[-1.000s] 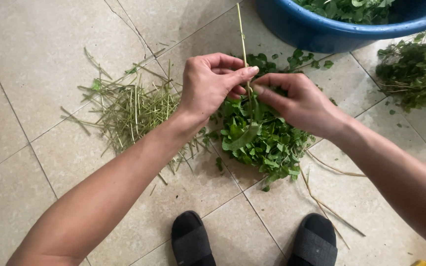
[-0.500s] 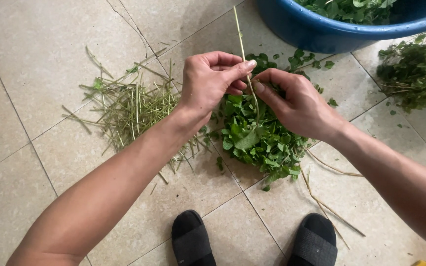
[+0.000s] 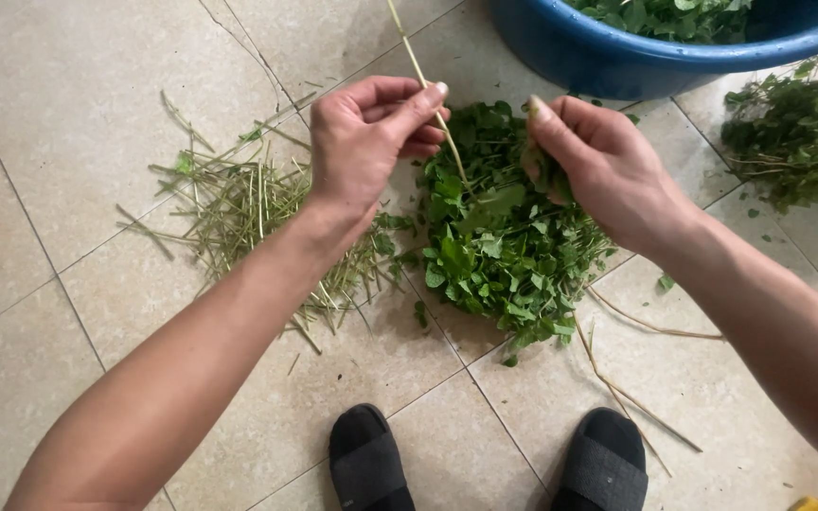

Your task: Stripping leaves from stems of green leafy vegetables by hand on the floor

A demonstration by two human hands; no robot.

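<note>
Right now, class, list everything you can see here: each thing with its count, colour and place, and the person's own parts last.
Stem: one, pale yellow, pinched in the left hand.
Leaf pile: one, green, floor centre.
Bare stalks: one heap, yellow-green, floor left.
Tub: one, blue, top right, holding greens.
Leafy bunch: one, dark green, far right.
Sandals: two, black, bottom edge.
Left hand: one, holding the stem.
Right hand: one, clutching plucked leaves.

View: one head-worn camera, set above the person's own forearms.
Facing: steeply down onto the tiled floor (image 3: 78, 123).
Nearness: close; both hands fill the middle.
Edges: black sandals (image 3: 369, 461) at the bottom, blue basin (image 3: 617, 59) cut off at top right.
Shared: no second view.
</note>
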